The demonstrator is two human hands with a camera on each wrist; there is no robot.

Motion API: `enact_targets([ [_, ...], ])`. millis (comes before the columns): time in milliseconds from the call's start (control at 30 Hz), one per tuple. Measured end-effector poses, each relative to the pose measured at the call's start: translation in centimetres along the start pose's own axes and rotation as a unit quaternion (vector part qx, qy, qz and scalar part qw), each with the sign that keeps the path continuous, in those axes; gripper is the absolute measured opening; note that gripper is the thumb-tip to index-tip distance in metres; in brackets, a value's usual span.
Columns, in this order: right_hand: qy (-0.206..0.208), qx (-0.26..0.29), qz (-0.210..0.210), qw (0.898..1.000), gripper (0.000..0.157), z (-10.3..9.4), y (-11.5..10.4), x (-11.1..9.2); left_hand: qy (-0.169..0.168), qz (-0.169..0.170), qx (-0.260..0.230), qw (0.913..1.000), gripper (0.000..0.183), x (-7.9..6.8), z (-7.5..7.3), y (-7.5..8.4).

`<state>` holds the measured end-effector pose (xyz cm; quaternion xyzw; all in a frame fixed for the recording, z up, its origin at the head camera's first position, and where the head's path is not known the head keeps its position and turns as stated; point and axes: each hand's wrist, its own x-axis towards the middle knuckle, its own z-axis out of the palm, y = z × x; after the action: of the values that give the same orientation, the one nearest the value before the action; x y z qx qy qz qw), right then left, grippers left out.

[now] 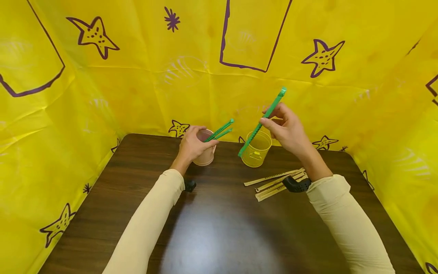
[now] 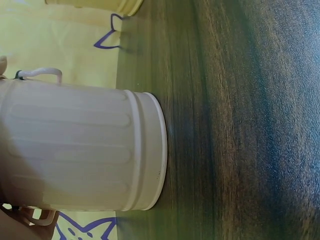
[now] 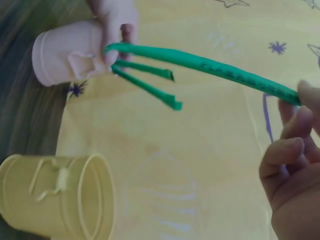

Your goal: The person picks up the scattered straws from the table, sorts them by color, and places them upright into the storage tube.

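My left hand (image 1: 192, 145) grips a pale pink bucket (image 1: 206, 157) at its rim, and the bucket stands on the table. Two green paper-wrapped straws (image 1: 219, 130) stick up out of it, leaning right. In the left wrist view the ribbed wall of the pink bucket (image 2: 75, 145) fills the left side. My right hand (image 1: 289, 129) pinches a third green wrapped straw (image 1: 268, 114) between thumb and fingers, held slanted in the air. Its lower end overlaps the rim of a yellow bucket (image 1: 254, 156) in the head view. The right wrist view shows this straw (image 3: 210, 66) passing in front of the pink bucket.
Several beige paper-wrapped straws (image 1: 266, 179) lie on the dark wooden table (image 1: 212, 213), below my right wrist. Yellow sheeting (image 1: 143, 91) with drawn starfish rises behind the table and along both sides. A black wrist device (image 1: 297, 184) sits at my right cuff.
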<state>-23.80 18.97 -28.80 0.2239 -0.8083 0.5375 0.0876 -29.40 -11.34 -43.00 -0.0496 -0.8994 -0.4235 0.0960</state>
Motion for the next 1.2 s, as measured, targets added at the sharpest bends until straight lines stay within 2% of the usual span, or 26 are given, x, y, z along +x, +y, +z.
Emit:
enact_targets([
  [133, 0.036, 0.049, -0.011, 0.998, 0.019, 0.7, -0.5, 1.5, 0.004, 0.002, 0.001, 1.0000, 0.079, 0.0, 0.2, 0.1],
  [333, 0.066, 0.080, -0.003, 0.995, 0.026, 2.9, -0.4, 3.8, -0.004, 0.000, 0.002, 1.0000, 0.082, 0.0, 0.1, -0.2],
  [467, 0.062, 0.065, 0.007, 0.996, 0.027, 4.9, 0.7, 5.1, -0.003, 0.000, -0.004, 1.0000, 0.079, 0.0, 0.1, -0.3],
  [600, 0.038, 0.040, 0.028, 0.998, 0.027, 7.0, 2.1, 5.7, -0.004, 0.002, -0.013, 0.9999, 0.077, 0.1, 0.0, -0.1],
  [767, 0.018, -0.010, 0.041, 0.999, 0.028, 9.0, 3.2, 6.4, -0.010, 0.002, -0.017, 0.9998, 0.079, 0.2, 0.0, 0.1],
  [1000, 0.010, -0.041, 0.047, 0.998, 0.027, 9.6, 3.9, 6.7, -0.010, 0.008, -0.019, 0.9997, 0.078, 0.5, 0.2, 0.5],
  [1200, 0.002, -0.031, 0.038, 0.999, 0.040, 9.7, 4.2, 6.5, -0.005, 0.002, -0.015, 0.9999, 0.079, 0.3, 0.1, 0.1],
])
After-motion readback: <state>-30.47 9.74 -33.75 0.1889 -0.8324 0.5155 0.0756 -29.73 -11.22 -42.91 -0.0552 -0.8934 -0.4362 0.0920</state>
